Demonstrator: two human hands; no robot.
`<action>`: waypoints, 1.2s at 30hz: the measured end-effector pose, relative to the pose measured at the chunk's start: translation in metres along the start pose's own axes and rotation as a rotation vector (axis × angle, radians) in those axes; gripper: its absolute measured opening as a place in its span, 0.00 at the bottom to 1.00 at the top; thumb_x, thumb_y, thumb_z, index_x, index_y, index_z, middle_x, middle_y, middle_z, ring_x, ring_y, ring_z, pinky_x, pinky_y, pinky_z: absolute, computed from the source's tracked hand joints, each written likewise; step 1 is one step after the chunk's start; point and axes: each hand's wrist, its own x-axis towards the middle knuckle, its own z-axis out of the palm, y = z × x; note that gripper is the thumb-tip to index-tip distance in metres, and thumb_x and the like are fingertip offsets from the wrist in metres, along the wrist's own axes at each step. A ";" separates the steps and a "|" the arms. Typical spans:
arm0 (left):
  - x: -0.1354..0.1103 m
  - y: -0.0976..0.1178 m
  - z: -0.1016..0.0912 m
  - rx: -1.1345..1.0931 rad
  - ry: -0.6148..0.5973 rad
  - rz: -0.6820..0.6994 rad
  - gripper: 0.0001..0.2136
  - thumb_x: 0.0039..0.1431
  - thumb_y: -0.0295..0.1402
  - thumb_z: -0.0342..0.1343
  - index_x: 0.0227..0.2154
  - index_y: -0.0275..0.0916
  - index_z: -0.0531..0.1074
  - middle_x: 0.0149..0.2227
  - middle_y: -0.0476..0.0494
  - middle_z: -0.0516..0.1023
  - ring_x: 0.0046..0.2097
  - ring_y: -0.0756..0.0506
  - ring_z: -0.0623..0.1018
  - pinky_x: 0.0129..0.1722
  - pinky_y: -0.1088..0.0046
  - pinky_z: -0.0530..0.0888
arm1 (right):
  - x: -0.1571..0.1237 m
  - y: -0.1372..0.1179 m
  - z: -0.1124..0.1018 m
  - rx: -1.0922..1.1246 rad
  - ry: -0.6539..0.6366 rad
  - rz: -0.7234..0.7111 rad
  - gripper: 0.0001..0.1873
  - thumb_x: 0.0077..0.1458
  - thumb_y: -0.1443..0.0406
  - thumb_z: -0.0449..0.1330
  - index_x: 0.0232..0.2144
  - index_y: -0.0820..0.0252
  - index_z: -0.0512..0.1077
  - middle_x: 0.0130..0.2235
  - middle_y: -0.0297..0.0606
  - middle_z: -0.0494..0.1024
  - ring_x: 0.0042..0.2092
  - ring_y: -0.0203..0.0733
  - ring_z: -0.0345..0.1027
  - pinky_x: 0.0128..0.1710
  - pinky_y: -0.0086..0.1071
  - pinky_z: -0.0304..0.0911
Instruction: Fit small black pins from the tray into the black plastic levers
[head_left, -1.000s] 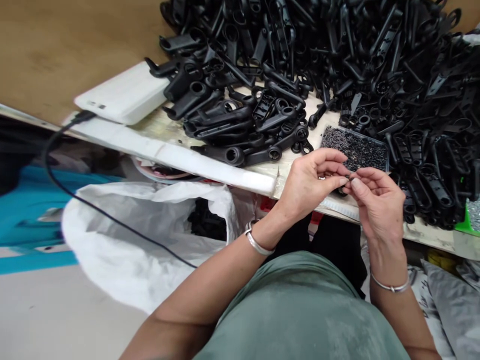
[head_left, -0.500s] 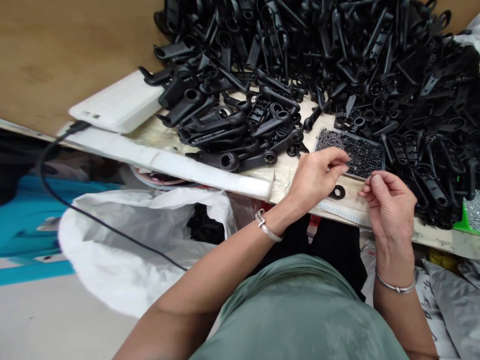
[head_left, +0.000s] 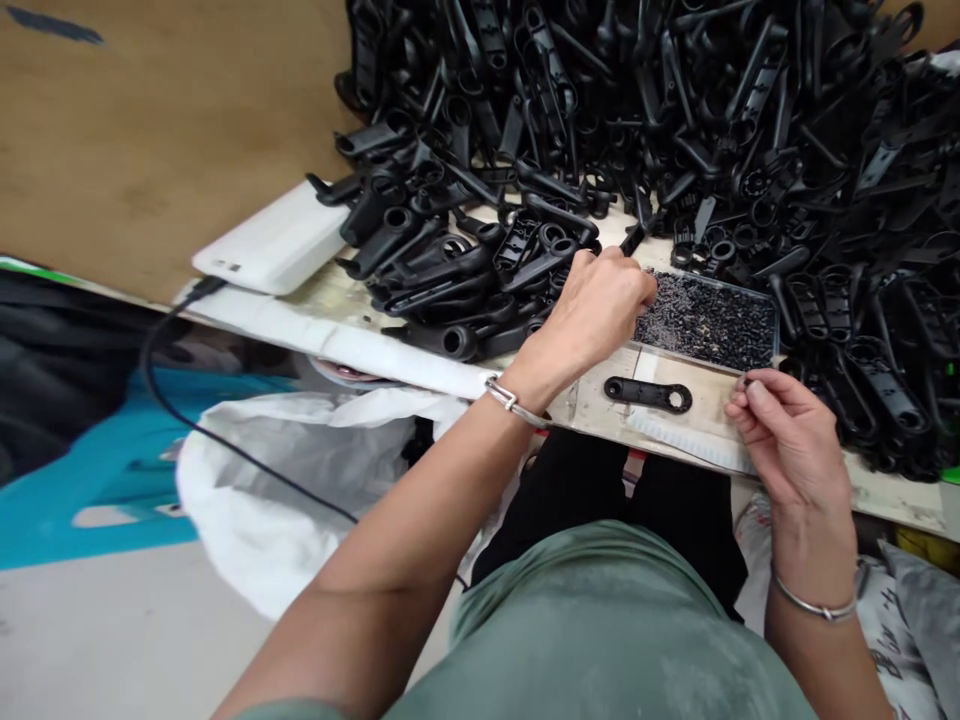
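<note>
My left hand [head_left: 596, 308] is bent over the front of the pile of black plastic parts [head_left: 487, 260], beside the left end of a clear tray [head_left: 777, 335]. Its fingers are curled, and what they hold, if anything, is hidden. A slim black piece [head_left: 636, 238] shows just beyond its knuckles. My right hand [head_left: 795, 435] is closed in a pinch at the tray's near right corner, with a tiny dark piece [head_left: 742, 381] at the fingertips. Small black pieces [head_left: 705, 318] fill the tray. Between my hands, a black arm-shaped part with a ring end [head_left: 649, 394] lies flat on the table.
A large heap of black parts [head_left: 817, 150] covers the back and right of the table. On the left stands a white box [head_left: 277, 240] with a black cable [head_left: 247, 455]. A white sack [head_left: 247, 500] hangs below the table edge. A ruler-like strip [head_left: 686, 440] lies along the front edge.
My left hand has moved left and away from me, off the tray to the parts pile, uncovering the flat black part. My right hand stays pinched near the tray corner. The view has shifted slightly.
</note>
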 end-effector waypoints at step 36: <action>-0.025 0.028 0.015 -0.768 0.290 -0.211 0.05 0.51 0.21 0.61 0.28 0.37 0.78 0.30 0.50 0.82 0.33 0.50 0.79 0.38 0.75 0.74 | -0.009 0.002 0.036 -0.048 -0.056 -0.091 0.11 0.40 0.65 0.74 0.29 0.59 0.79 0.25 0.31 0.78 0.25 0.31 0.72 0.28 0.25 0.74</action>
